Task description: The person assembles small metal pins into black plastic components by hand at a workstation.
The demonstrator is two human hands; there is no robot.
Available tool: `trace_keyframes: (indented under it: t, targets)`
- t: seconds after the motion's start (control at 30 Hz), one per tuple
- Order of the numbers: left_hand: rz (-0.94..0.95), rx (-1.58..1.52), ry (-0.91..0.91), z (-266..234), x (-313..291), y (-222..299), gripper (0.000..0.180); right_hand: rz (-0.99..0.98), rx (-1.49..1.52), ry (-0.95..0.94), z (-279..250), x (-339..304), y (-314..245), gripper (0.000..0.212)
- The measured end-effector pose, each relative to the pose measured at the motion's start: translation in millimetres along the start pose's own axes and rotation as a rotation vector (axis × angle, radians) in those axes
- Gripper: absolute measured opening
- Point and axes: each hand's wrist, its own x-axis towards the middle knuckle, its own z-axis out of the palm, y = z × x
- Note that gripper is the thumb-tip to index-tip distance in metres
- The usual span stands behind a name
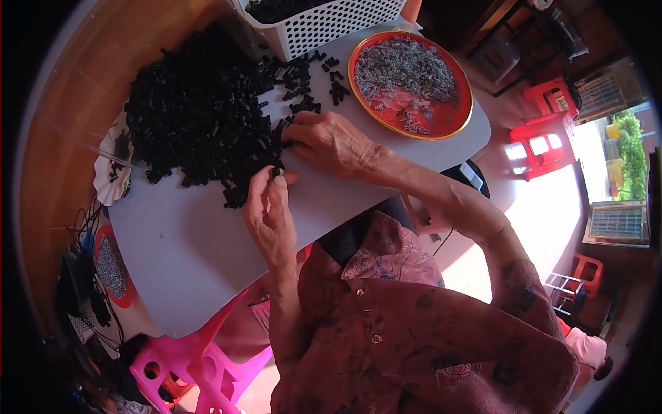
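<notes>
Over the pale table (186, 255), left hand (270, 210) has a small black piece (278, 171) pinched; right hand (332, 143), between its 1 and 2 o'clock, is curled, can't tell if loaded. From the hands: black pile (200, 103) at 10 o'clock, red tray (448, 123) of silvery parts (407, 69) at 2, perforated white basket (331, 31) at 12.

Bright pink stool (198, 350) down at lower left; over on the right, red stools (554, 127) stand by sunlit floor (527, 207), green foliage (629, 141) glowing outside!
</notes>
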Motion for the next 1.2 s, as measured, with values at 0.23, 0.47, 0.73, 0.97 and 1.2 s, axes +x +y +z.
trace_keyframes:
  t: [0.23, 0.47, 0.73, 0.97, 1.2]
  targets:
    - [-0.008, 0.035, -0.08, 1.8, -8.8, 0.9, 0.025, -0.008, -0.124, -0.032, 2.8, 2.7, 3.0, 0.018]
    - [-0.011, 0.014, -0.083, 6.4, -15.7, -3.4, 0.023, -0.131, -0.21, -0.066, 2.9, 4.7, 4.4, 0.012]
    - [-0.015, 0.069, -0.085, 9.1, -14.5, -3.3, 0.022, -0.03, -0.17, -0.006, -9.2, -14.5, -0.2, 0.012]
    - [-0.031, 0.133, -0.163, 15.2, -16.6, 4.4, 0.024, 0.413, 0.884, -0.044, -22.1, -40.9, -3.5, 0.012]
    - [-0.01, 0.158, -0.206, 26.2, -16.0, 4.1, 0.024, 0.288, 0.991, -0.006, -21.4, -46.0, 1.6, 0.012]
